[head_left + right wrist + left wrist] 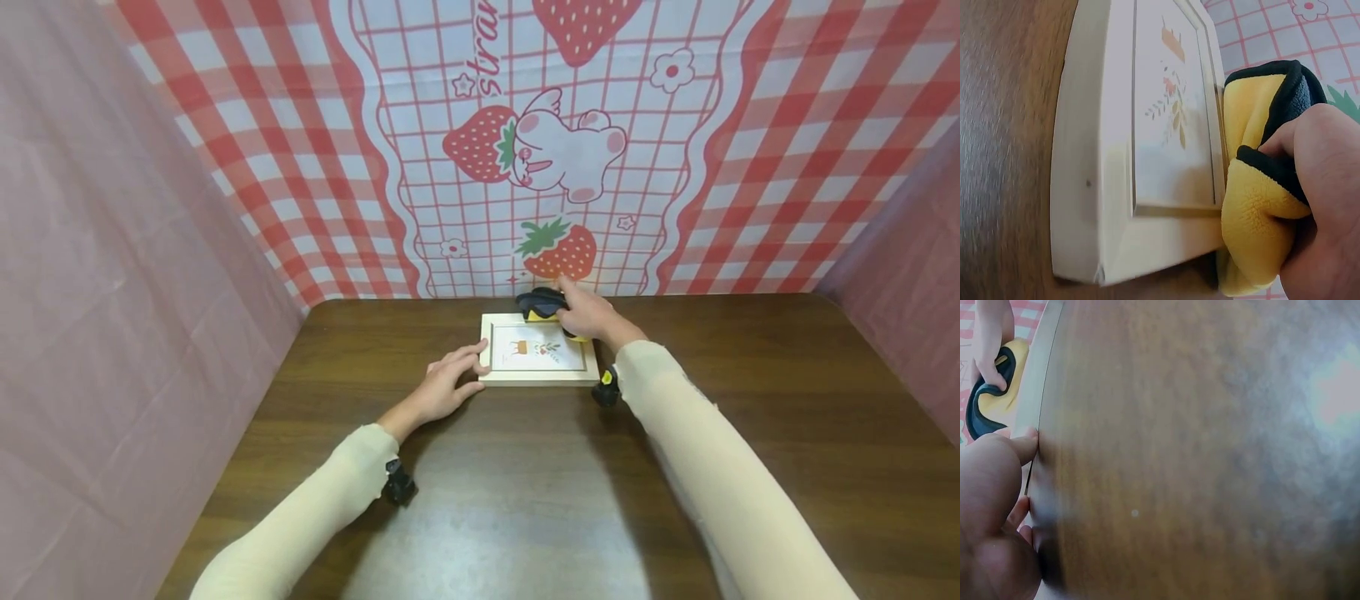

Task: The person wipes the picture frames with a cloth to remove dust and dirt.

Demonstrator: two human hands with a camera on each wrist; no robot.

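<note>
A cream picture frame (pixel 540 377) lies flat on the brown table, its print of a pot and leafy sprigs facing up. My left hand (pixel 447 383) rests at its left end, fingertips touching the frame's edge. In my right hand (pixel 588 315) is a bunched yellow and dark grey cloth (pixel 542 305), pressed against the frame's far side near the right corner. The right wrist view shows the cloth (pixel 1260 206) crumpled under the curled fingers, against the frame's border (pixel 1116 244). In the left wrist view, the left thumb (pixel 1025 447) lies along the frame's near edge.
Behind the frame, a red-and-white checked curtain (pixel 420 167) with strawberry prints rises from the table's back edge. Pink cloth hangs at the left (pixel 112 292) and right (pixel 907 275). The wooden table (pixel 495 500) stretches in front of the frame, with a glare on it.
</note>
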